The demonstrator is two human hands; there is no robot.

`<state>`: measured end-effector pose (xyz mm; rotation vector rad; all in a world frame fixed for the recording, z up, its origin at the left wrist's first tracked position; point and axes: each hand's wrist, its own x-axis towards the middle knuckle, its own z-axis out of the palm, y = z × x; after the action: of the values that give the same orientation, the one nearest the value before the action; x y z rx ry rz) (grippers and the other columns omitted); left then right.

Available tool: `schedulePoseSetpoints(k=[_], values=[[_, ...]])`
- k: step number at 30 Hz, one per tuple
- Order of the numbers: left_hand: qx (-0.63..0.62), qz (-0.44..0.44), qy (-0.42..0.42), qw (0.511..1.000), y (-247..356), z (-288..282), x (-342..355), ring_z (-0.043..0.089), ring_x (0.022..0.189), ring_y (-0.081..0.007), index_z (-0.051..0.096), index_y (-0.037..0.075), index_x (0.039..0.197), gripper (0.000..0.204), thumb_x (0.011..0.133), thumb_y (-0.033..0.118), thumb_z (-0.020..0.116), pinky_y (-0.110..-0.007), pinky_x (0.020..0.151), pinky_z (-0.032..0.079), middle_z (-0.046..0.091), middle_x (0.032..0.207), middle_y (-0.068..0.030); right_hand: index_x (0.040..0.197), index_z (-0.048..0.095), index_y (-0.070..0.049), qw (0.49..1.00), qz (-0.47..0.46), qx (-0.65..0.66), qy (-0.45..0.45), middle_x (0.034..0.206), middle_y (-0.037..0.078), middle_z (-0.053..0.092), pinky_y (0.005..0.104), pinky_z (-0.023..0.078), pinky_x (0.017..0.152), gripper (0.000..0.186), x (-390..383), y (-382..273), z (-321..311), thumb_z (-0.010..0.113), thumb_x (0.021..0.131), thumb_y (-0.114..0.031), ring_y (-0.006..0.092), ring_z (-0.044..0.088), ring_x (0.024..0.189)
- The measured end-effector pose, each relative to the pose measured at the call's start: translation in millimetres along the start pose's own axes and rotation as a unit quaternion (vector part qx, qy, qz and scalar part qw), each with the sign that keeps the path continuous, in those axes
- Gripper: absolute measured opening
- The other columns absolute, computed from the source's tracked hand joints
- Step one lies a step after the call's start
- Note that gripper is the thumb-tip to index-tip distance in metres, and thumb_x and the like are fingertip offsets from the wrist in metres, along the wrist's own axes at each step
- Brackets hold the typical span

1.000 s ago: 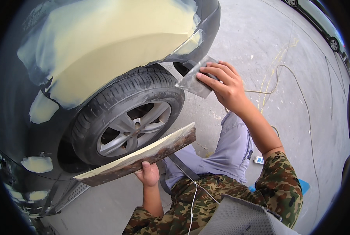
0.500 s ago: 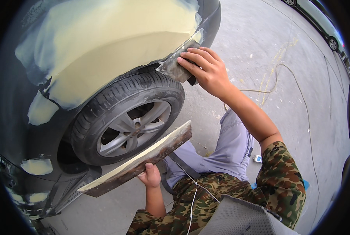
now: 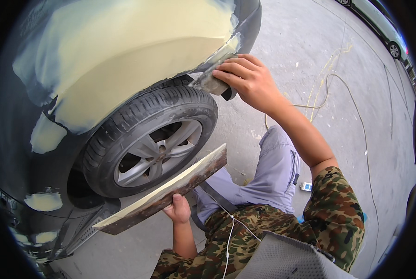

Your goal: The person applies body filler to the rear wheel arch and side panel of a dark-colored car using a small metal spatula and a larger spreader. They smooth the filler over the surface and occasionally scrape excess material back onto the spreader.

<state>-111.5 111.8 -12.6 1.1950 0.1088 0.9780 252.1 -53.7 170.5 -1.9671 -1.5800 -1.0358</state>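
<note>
My left hand point(image 3: 178, 209) grips a long, flat dark board point(image 3: 203, 169) carrying a streak of cream filler, held low in front of the wheel point(image 3: 161, 149). My right hand point(image 3: 249, 81) has its fingers closed on a grey flat spreader point(image 3: 213, 85), held at the edge of the dark car fender point(image 3: 247, 21) just above the tyre's top right. A broad patch of cream filler point(image 3: 124, 46) covers the fender, with smaller patches point(image 3: 47, 132) to the left and lower down. My fingers partly cover the spreader.
Thin hoses or cables point(image 3: 366, 139) run across the grey floor point(image 3: 333, 186) to the right. A small white device point(image 3: 305, 186) lies beside my leg. Another car point(image 3: 382, 28) stands at the upper right. A blue object point(image 3: 364, 217) shows partly behind my right sleeve.
My right hand and spreader have moved up and left onto the fender's edge, shifting little in the last half second. My left hand and board have dropped slightly from a second ago.
</note>
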Motion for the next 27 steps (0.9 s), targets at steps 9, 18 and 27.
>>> schedulePoseSetpoints(k=[9,18,27], values=[[-0.043,-0.054,0.009,0.998,2.6,31.0,17.2,0.072,0.115,-0.032,0.052,0.01,0.151,0.043,0.111,0.023,0.062,-0.049,0.084,0.065,0.067,0.138,-0.0118,0.13,0.078,-0.002,0.736,0.174,0.652,-0.057,0.13,0.017,0.076,0.0413,0.055,0.106,0.043,-70.5,-48.4,-56.8,0.066,0.09,0.011,0.0325,0.072,0.123],[-0.112,-0.125,0.01,0.986,29.5,54.4,32.4,0.063,0.134,-0.0322,0.05,0.011,0.156,0.054,0.108,0.03,0.069,-0.054,0.107,0.057,0.062,0.149,-0.0092,0.128,0.076,-0.006,0.81,0.168,0.519,-0.214,0.124,0.014,0.076,0.043,0.058,0.097,0.039,-122.1,-15.5,-50.8,0.067,0.092,0.006,0.0327,0.072,0.117],[-0.026,-0.101,-0.006,0.995,31.8,49.1,27.8,0.054,0.144,-0.0334,0.041,0.011,0.162,0.06,0.11,0.028,0.064,-0.057,0.119,0.047,0.052,0.161,-0.0109,0.124,0.079,-0.017,0.983,0.116,0.094,0.106,0.127,0.003,0.076,0.0492,0.055,0.107,0.039,-115.7,-13.3,7.4,0.075,0.086,-0.008,0.0264,0.07,0.122]])
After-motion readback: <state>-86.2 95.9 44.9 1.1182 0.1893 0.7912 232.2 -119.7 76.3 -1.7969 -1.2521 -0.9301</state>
